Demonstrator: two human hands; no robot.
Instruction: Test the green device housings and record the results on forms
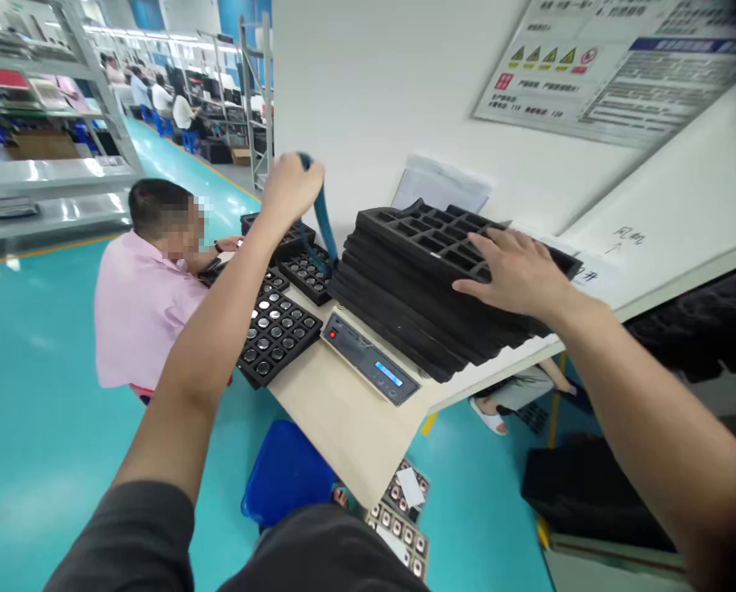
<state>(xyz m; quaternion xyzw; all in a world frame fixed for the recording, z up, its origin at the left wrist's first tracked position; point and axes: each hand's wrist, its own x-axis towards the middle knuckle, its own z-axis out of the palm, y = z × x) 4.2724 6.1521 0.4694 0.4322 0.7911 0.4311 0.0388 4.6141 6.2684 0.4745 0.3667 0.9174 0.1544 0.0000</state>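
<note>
My left hand (292,186) is raised and closed around a blue strap (323,215), which hangs in a loop toward the table beside the foam trays. Resting with spread fingers on top of a tall stack of black foam trays (398,300) is my right hand (519,270). The top tray has empty rectangular pockets. In front of the stack sits a flat grey instrument (368,358) with a lit blue display and a red light. Left of it, a black tray of round shiny parts (276,333) overhangs the table's edge.
A person in a pink shirt (149,304) is at the table's left side. A blue stool (287,473) stands below me. Trays of parts (398,530) lie on the floor. Another person's sandalled foot (489,416) shows beyond the table. A white wall (368,99) rises behind.
</note>
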